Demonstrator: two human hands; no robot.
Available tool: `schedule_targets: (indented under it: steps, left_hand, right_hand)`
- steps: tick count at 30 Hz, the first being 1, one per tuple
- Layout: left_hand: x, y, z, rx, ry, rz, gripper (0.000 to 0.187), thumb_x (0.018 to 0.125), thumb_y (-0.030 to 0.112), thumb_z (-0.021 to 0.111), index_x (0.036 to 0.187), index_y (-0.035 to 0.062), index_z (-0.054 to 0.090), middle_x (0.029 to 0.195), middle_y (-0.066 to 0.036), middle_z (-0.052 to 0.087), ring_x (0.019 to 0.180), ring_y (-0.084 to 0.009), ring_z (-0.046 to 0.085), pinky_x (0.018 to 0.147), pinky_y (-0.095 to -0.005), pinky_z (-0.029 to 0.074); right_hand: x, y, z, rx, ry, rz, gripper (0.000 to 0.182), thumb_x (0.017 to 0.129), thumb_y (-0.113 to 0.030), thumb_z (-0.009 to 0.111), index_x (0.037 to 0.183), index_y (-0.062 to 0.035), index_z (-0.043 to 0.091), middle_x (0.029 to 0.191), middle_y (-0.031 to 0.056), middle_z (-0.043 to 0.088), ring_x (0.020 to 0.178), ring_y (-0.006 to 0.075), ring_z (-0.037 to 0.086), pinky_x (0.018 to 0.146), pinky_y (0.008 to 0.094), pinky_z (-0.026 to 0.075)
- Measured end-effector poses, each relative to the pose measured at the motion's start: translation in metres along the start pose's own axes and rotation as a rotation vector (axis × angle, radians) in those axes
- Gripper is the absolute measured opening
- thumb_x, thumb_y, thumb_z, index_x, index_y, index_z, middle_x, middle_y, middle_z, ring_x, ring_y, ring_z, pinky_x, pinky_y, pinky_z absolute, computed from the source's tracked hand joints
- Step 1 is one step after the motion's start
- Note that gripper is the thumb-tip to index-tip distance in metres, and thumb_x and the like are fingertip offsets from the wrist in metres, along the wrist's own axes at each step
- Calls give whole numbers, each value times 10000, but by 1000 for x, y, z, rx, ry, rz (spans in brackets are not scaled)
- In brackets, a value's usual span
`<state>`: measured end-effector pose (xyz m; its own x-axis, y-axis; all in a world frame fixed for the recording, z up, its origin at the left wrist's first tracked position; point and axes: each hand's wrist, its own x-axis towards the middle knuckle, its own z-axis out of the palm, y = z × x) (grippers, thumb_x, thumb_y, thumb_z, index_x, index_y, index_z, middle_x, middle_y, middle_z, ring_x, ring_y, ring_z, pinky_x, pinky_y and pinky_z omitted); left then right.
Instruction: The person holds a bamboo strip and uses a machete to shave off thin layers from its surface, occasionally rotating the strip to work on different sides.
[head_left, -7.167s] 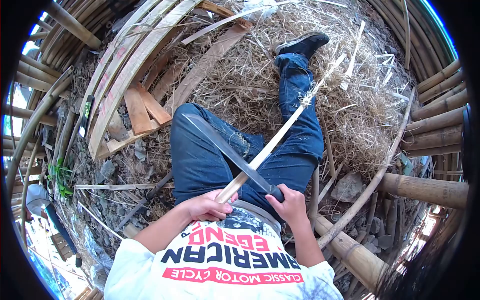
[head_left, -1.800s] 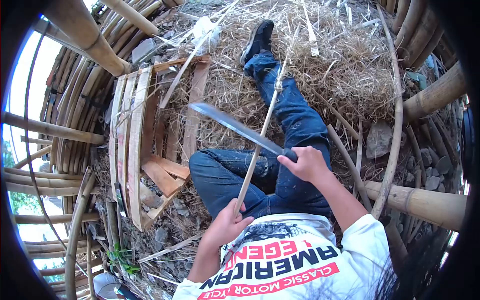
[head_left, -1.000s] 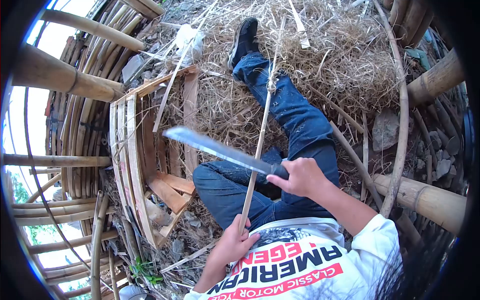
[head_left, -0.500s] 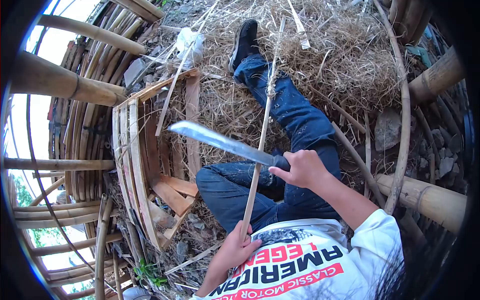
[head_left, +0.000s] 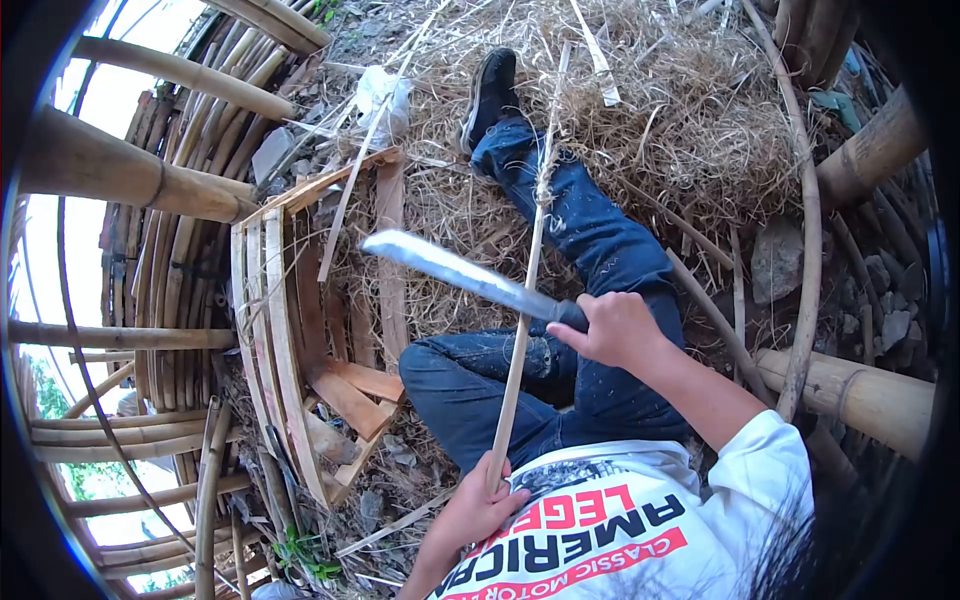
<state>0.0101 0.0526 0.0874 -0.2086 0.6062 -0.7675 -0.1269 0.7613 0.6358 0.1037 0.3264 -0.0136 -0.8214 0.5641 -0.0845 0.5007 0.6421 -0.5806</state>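
Observation:
A long knife (head_left: 460, 272) with a broad metal blade and a dark handle is in my right hand (head_left: 615, 328), its fingers wrapped round the handle. The blade points left and crosses over a long pale bamboo strip (head_left: 519, 370). Close to my shirt, my left hand (head_left: 483, 505) grips the near end of that strip. From there the strip runs away over my legs, with curled shavings (head_left: 544, 185) clinging to its far part.
A wooden crate (head_left: 275, 330) lies at the left beside my bent knee. Thin shavings (head_left: 700, 130) cover the ground ahead. Bamboo poles (head_left: 860, 392) stand or lie on both sides. A white plastic bag (head_left: 383, 98) and stones (head_left: 776, 262) are also around.
My right hand and the knife have shifted slightly right, and the blade tilts a little more steeply. The whole view has moved slightly. Both hands keep their hold.

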Motion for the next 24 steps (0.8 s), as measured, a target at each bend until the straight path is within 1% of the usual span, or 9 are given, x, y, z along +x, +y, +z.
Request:
schedule_targets:
  steps: [2,5,8,11,16,17,20,21,24]
  left_hand:
    - [-7,3,-4,47,7,-1,294,882,53,687,1013,47,423,617,65,343,540,-29,325,477,-238,283]
    - [-20,3,-11,35,-18,35,297,882,49,685,1024,48,424,614,68,340,541,-31,320,483,-228,285]
    - [-16,-5,-10,-117,-7,-39,298,880,48,689,1024,50,428,624,72,338,543,-31,319,489,-221,285]
    - [-12,-11,-13,-72,-28,22,305,875,43,694,1022,53,427,635,74,353,545,-29,333,478,-221,286]
    - [-6,-4,-15,-35,-14,30,305,871,46,703,1001,53,427,637,68,358,545,-20,333,469,-228,289]
    - [-5,-13,-16,-94,-23,45,305,870,37,700,1001,52,425,630,70,360,543,-21,336,468,-228,293]
    - [-13,-6,-19,-34,-26,71,298,870,20,690,1001,53,424,624,74,357,542,-22,338,465,-223,289]
    - [-13,-9,-20,-37,-19,73,298,870,20,690,1001,53,424,624,74,357,542,-22,338,465,-223,289]
    - [-4,-21,-19,11,-1,108,300,866,9,687,1005,57,425,618,77,351,539,-23,340,468,-223,293]
  right_hand:
    - [2,2,-11,-117,-26,-39,591,812,-622,621,693,-43,625,612,186,630,599,364,656,578,454,523]
    - [25,36,-17,-223,57,-14,636,816,-683,571,720,-62,664,657,162,664,638,323,683,598,437,543]
    - [46,56,-18,-237,143,147,630,833,-640,590,732,-25,687,672,181,665,656,349,681,627,449,550]
    - [40,41,-13,-168,161,146,620,841,-615,599,721,-13,681,681,201,667,655,371,678,624,464,548]
    - [-1,6,-7,-132,-22,-19,631,827,-656,582,712,-39,651,626,191,648,604,360,673,590,454,540]
    - [-3,6,-4,-143,-42,-71,626,818,-673,579,722,-59,650,603,164,642,577,332,669,567,435,533]
    - [6,19,-12,-183,48,-124,597,789,-647,637,663,-65,598,593,160,613,571,350,641,558,449,506]
    - [17,35,-10,-246,86,-133,623,803,-697,578,706,-85,639,612,137,647,575,289,670,535,405,517]
    - [45,64,-11,-359,228,102,621,821,-667,584,737,-57,662,646,167,660,603,324,674,563,433,535]
